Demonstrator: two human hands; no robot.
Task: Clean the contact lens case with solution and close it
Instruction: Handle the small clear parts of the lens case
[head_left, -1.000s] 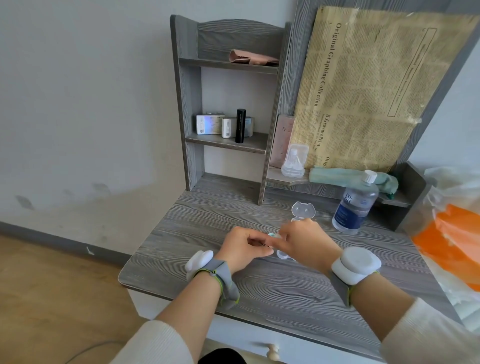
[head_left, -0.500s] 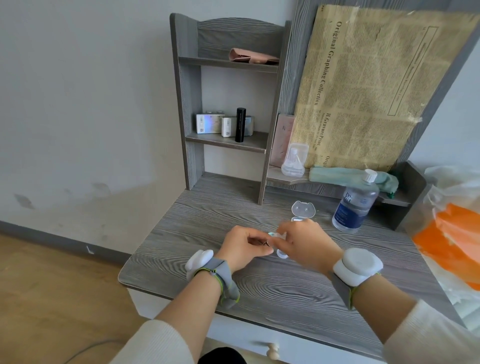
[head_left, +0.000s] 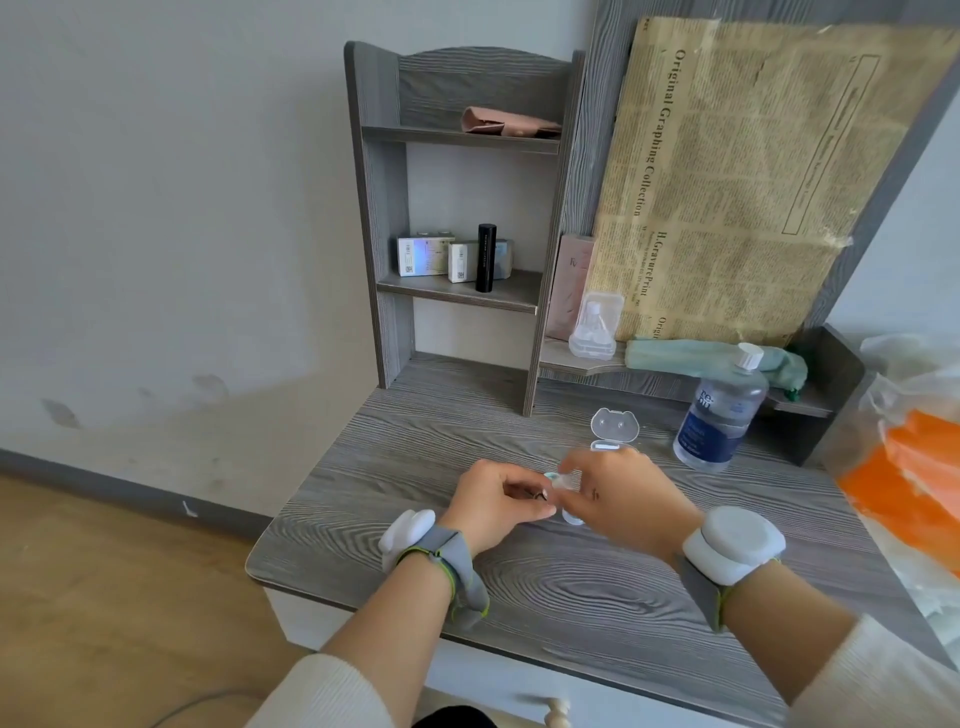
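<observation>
A small contact lens case (head_left: 570, 515), clear with a teal part (head_left: 550, 475), sits at the middle of the grey desk (head_left: 519, 582), mostly hidden by my hands. My left hand (head_left: 496, 501) has curled fingers and pinches the case from the left. My right hand (head_left: 621, 496) pinches a small clear piece of the case (head_left: 563, 482) from the right, above the desk. The solution bottle (head_left: 719, 410), clear with a blue label and a white cap on, stands upright at the back right, apart from both hands.
An open clear cat-shaped box (head_left: 614, 431) lies just behind my hands. A shelf unit (head_left: 457, 291) with small boxes and a black tube stands at the back. A green cloth (head_left: 691, 356) lies on a low shelf. Plastic bags (head_left: 914, 467) crowd the right edge.
My right hand's fingers have shifted on the case and lifted the clear piece slightly. My left hand has stayed in place.
</observation>
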